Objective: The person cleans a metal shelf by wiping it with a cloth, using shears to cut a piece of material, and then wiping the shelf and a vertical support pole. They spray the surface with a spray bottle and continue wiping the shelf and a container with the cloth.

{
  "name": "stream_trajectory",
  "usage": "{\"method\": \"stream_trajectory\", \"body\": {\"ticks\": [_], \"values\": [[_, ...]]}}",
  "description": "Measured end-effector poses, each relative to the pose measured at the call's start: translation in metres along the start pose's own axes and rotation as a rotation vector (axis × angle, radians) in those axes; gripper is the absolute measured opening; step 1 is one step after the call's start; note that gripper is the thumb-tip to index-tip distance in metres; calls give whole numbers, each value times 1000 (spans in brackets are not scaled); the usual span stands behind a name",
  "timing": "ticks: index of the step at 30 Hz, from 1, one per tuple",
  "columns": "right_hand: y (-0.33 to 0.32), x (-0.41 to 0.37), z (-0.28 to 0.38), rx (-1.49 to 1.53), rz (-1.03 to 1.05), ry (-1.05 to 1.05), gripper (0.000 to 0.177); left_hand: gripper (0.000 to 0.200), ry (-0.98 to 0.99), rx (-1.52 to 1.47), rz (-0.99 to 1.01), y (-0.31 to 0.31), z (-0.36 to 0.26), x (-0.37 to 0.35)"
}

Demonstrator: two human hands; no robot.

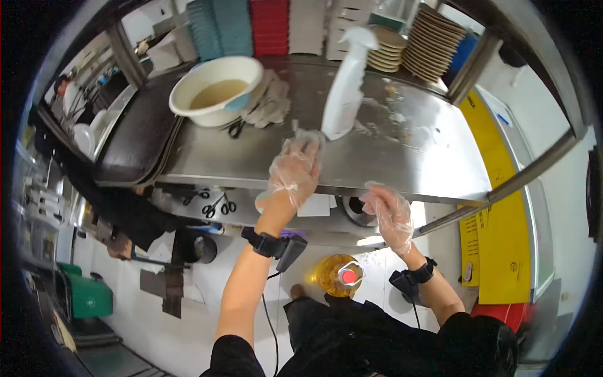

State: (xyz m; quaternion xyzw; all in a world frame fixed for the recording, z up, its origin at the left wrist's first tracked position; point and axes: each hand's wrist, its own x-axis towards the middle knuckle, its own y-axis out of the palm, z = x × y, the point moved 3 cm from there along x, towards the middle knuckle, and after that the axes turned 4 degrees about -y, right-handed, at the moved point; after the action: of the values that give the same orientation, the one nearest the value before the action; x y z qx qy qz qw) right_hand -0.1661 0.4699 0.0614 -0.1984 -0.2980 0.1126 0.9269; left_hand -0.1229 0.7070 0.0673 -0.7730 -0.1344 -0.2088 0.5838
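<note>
so my gloved left hand (294, 171) is spread flat on the steel desk (402, 157), gripping nothing I can see, the spray bottle (345, 88) stands upright just past its fingertips, and my right hand (391, 215) hangs loose and empty further back at the desk's front edge

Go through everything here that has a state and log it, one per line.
Basin: upright, holding brownish liquid.
Spray bottle: upright on the table.
Plates: stacked, leaning.
Floor bottle: red cap on.
Left hand: gloved, flat on the table.
Right hand: gloved, open, empty.
</note>
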Motion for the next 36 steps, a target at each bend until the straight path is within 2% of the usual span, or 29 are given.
{"method": "stream_trajectory", "body": {"ticks": [2, 3, 5, 6, 8, 10, 11, 12, 13, 16, 17, 18, 19, 20, 21, 23, 24, 25, 27, 28, 30, 31, 33, 36], "values": [[-20, 2, -1, 35, -69, -10, 23, 40, -46, 26, 256, 2, -36, 2], [-31, 3, -3, 34, -92, -9, 23, 39, 57, 94, 120, 21, -46, -2], [-54, 2, -13, 12, -178, 34, 24, 40, 38, 4, 240, 14, -85, -5], [-65, -1, -26, 17, -210, 80, 23, 41, 112, -34, 201, 28, -99, -6], [-93, -4, -46, -224, -303, -31, 22, 43, 174, -63, 303, 31, -142, 0], [-121, -8, -62, -345, -381, 15, 21, 43, 246, -13, 324, 58, -179, 14], [-136, -12, -81, -374, -420, 54, 21, 43, 400, 49, 243, 85, -194, 20], [-151, -14, -87, -424, -447, 0, 22, 44, 552, 112, 160, 102, -212, 26], [-166, -17, -91, -503, -471, -17, 23, 43, 391, -49, 418, 80, -235, 35], [-203, -30, -91, -635, -534, -15, 25, 42, 434, -149, 541, 96, -293, 55], [-212, -35, -94, -611, -522, 80, 26, 42, 596, 3, 515, 97, -311, 54], [-220, -40, -98, -583, -509, 173, 26, 42, 613, 7, 519, 102, -321, 60], [-226, -46, -102, -585, -522, 182, 26, 42, 623, -3, 573, 109, -330, 70], [-232, -53, -102, -609, -552, 107, 26, 43, 631, -14, 626, 115, -339, 79], [-238, -60, -103, -635, -581, 32, 27, 43, 836, 59, 332, 172, -320, 84], [-254, -76, -100, -716, -607, -26, 27, 43, 659, -30, 286, 158, -299, 113], [-261, -85, -100, -709, -593, 3, 26, 43, 204, -83, 509, 220, -272, 144], [-267, -93, -102, -701, -578, 30, 26, 43, 421, -24, 517, 139, -285, 137], [-277, -108, -115, -693, -601, 58, 25, 43, 240, -510, 800, 129, -282, 139], [-282, -112, -118, -685, -631, 54, 25, 42, 641, -114, 512, 164, -273, 138], [-286, -117, -123, -672, -665, 62, 25, 43, 653, -728, 699, 184, -285, 125], [-287, -116, -122, -660, -682, 47, 26, 45, 850, -249, 409, 152, -314, 106], [-286, -115, -123, -649, -702, 35, 27, 42, 758, -335, 614, 140, -355, 100], [-284, -123, -125, -618, -724, 31, 25, 39, 774, -297, 642, 144, -403, 111]]}}
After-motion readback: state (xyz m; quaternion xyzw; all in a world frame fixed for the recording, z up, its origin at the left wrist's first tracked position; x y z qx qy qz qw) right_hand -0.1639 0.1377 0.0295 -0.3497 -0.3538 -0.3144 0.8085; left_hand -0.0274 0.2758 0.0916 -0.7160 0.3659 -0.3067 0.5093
